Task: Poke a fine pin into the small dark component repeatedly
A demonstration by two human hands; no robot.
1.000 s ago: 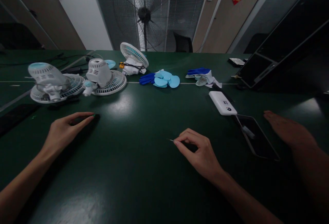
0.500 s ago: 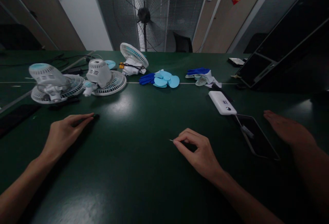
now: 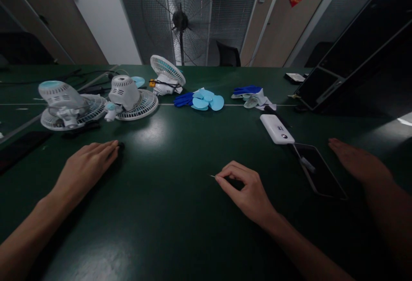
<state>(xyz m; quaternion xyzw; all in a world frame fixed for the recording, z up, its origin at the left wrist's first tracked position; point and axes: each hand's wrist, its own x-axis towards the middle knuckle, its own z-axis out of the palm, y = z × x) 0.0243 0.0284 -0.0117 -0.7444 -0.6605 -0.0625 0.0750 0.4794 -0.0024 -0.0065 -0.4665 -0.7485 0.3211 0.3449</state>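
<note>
At the left, my left hand [image 3: 88, 165] rests low over the green table [image 3: 167, 212], back up, fingers together. Its fingertips close on a small black piece [image 3: 121, 145], whose kind I cannot make out. Nearer the middle, my right hand [image 3: 243, 186] pinches a thin, pale, needle-like piece [image 3: 211, 175] between thumb and forefinger, its tip pointing left. The rest of that piece is hidden by the fingers.
Several small white fans [image 3: 125, 96] lie at the back left. Behind the middle are light-blue fan blades [image 3: 207, 99] and blue-and-white gloves [image 3: 254, 96]. A white power bank [image 3: 277, 129] is cabled to a phone [image 3: 322, 173]; another person's hand [image 3: 360, 158] lies beside it.
My left hand has turned from a side-on pinch to back-up, its fingers now closer together at the small black piece. My right hand has hardly moved.
</note>
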